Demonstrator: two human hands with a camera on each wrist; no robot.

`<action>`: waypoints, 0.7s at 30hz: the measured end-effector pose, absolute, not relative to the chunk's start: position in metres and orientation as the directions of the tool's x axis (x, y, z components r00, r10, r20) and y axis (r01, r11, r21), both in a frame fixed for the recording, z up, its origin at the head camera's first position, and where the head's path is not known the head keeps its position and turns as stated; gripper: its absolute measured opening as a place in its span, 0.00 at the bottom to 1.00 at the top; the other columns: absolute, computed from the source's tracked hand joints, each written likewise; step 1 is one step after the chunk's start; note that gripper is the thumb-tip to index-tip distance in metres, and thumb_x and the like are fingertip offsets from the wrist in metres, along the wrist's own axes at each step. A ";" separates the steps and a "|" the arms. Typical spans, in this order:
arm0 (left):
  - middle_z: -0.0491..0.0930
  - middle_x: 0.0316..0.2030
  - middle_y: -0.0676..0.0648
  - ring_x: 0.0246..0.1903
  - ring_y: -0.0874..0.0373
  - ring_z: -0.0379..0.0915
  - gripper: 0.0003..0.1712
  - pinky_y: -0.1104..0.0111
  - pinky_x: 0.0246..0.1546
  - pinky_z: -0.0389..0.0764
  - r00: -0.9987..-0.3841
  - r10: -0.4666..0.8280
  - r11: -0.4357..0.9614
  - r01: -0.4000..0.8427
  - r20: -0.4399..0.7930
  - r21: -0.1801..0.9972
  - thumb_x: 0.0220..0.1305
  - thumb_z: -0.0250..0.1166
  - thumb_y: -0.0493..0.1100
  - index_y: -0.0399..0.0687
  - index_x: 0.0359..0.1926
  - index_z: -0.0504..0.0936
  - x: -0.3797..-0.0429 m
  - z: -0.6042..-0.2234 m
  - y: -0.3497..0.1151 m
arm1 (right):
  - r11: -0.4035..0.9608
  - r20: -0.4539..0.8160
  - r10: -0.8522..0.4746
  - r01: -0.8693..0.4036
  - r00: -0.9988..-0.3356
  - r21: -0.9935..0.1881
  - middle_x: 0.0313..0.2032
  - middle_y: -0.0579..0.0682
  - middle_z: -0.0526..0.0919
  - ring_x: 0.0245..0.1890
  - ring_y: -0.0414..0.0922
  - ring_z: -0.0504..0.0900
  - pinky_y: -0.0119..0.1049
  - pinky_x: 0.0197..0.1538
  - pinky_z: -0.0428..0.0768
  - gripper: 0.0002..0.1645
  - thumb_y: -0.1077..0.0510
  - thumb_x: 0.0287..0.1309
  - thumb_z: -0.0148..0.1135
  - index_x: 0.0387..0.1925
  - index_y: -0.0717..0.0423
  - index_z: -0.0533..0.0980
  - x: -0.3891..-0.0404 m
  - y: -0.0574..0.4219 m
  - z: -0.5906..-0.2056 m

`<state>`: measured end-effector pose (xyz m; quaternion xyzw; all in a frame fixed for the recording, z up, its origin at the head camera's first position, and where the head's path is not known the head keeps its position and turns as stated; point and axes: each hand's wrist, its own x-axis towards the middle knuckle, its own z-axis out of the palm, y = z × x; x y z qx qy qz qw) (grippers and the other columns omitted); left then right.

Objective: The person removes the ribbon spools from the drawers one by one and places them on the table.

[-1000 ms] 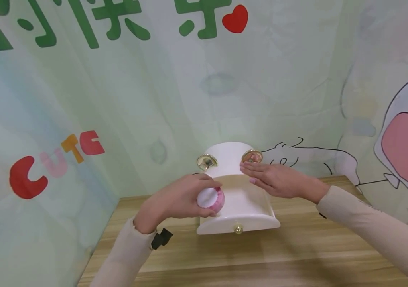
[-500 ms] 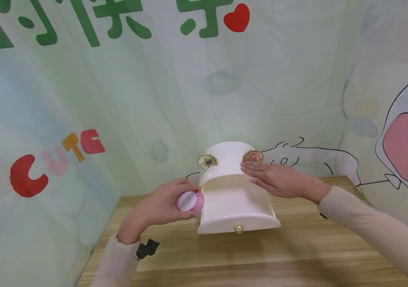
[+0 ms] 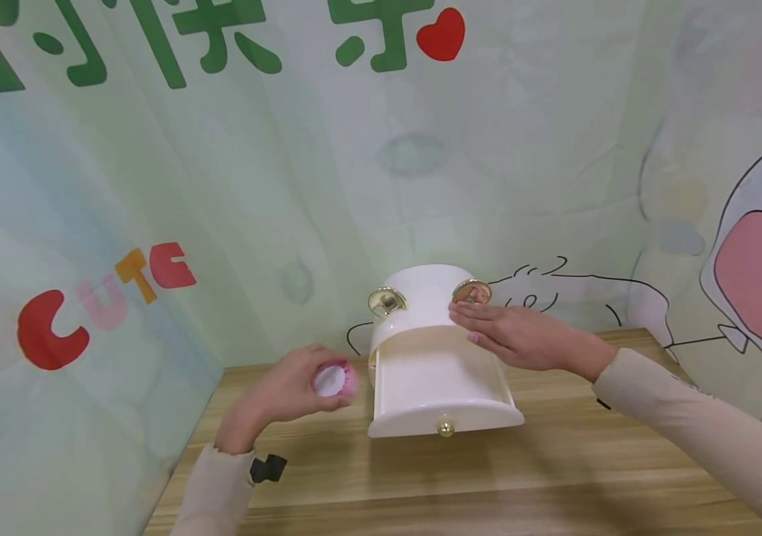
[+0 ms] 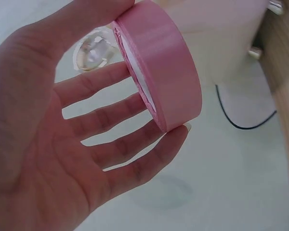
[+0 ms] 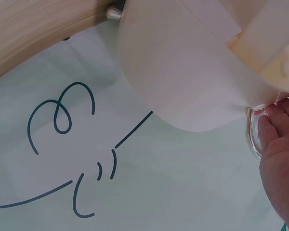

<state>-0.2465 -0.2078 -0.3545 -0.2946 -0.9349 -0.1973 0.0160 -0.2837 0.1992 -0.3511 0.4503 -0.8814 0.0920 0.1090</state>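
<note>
My left hand (image 3: 287,387) pinches a roll of pink ribbon (image 4: 164,67) between thumb and fingertips, held over the table left of a white drawer box (image 3: 424,294). In the left wrist view the ribbon's satin outer face and part of its white side show. The box's drawer (image 3: 444,372) is pulled out towards me, with a gold knob (image 3: 445,428) on its curved front; nothing shows inside it. My right hand (image 3: 521,339) rests with fairly straight fingers on the box's upper right, beside a gold-rimmed round ear (image 3: 473,291).
The box stands on a wood-grain table (image 3: 421,484), near a pale green printed cloth wall (image 3: 327,186). Another gold-rimmed ear (image 3: 387,301) sticks out at the box's upper left. Side cloths rise at left and right.
My left hand has carried the ribbon roll from over the open drawer leftward, out past the box's left side. The right hand, the box and its drawer stay where they were.
</note>
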 end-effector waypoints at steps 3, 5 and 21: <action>0.85 0.49 0.48 0.46 0.56 0.77 0.30 0.68 0.41 0.77 -0.837 0.532 0.767 0.540 0.127 0.346 0.55 0.80 0.53 0.47 0.57 0.85 -0.253 -0.366 -0.213 | 0.572 0.282 -0.776 -0.818 -0.564 -0.063 0.77 0.55 0.68 0.77 0.53 0.70 0.53 0.73 0.74 0.30 0.52 0.82 0.47 0.77 0.58 0.66 -0.284 0.198 -0.351; 0.85 0.48 0.48 0.45 0.56 0.76 0.29 0.67 0.41 0.77 -0.838 0.533 0.772 0.539 0.118 0.336 0.55 0.80 0.53 0.48 0.55 0.86 -0.259 -0.374 -0.216 | 0.571 0.287 -0.776 -0.819 -0.563 -0.062 0.77 0.56 0.69 0.77 0.54 0.70 0.54 0.73 0.74 0.30 0.52 0.82 0.48 0.77 0.58 0.66 -0.284 0.198 -0.351; 0.84 0.40 0.47 0.38 0.58 0.74 0.26 0.68 0.37 0.76 -0.839 0.539 0.774 0.528 0.074 0.349 0.51 0.81 0.46 0.40 0.49 0.85 -0.302 -0.445 -0.230 | 0.579 0.278 -0.768 -0.811 -0.577 -0.081 0.77 0.56 0.68 0.77 0.54 0.70 0.54 0.73 0.74 0.30 0.52 0.81 0.48 0.77 0.58 0.66 -0.284 0.197 -0.351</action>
